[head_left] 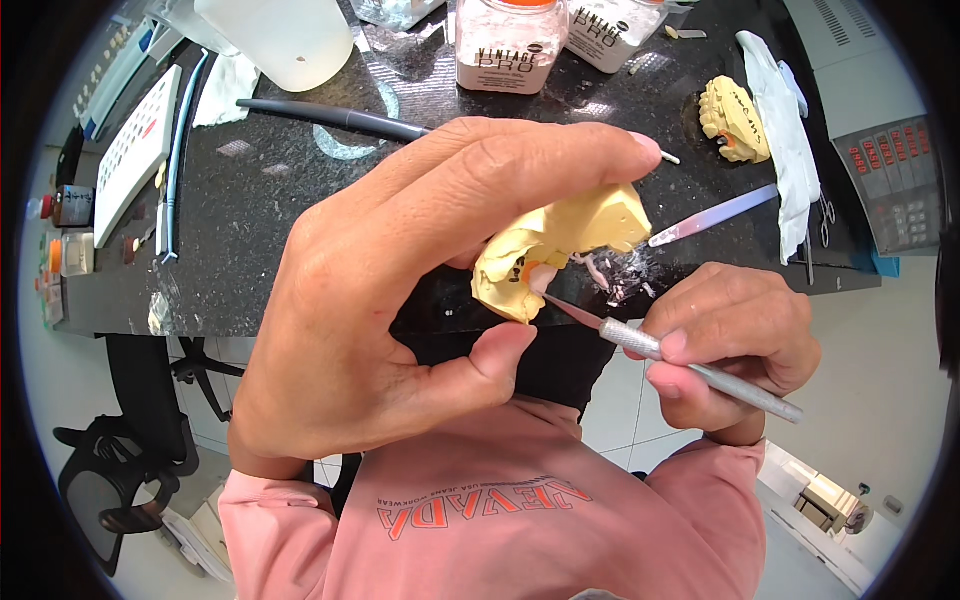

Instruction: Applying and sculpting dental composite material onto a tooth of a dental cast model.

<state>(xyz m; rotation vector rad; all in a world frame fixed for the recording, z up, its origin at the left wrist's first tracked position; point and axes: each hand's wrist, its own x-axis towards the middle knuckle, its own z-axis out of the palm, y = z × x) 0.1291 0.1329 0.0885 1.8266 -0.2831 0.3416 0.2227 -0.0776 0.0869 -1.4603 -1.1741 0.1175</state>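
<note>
My left hand (390,290) grips a yellow plaster dental model (575,228) between thumb and fingers, holding it up over the near edge of the bench. A pale tooth-shaped piece (542,278) sits in the model, beside an orange-red mark. In my right hand (735,340) is a scalpel (655,345) with a knurled silver handle, held like a pen. Its blade points left and its tip meets or nearly meets the pale piece. Pinkish-white shavings (610,275) lie on the black bench behind the model.
Another yellow dental model (735,120) rests at the far right near a white cloth (780,140) and a purple-white tool (712,215). Powder jars (508,50) with a white pitcher (285,40) stand at the back. A black-handled brush (330,115) lies behind my left hand; a white palette (140,155) is left.
</note>
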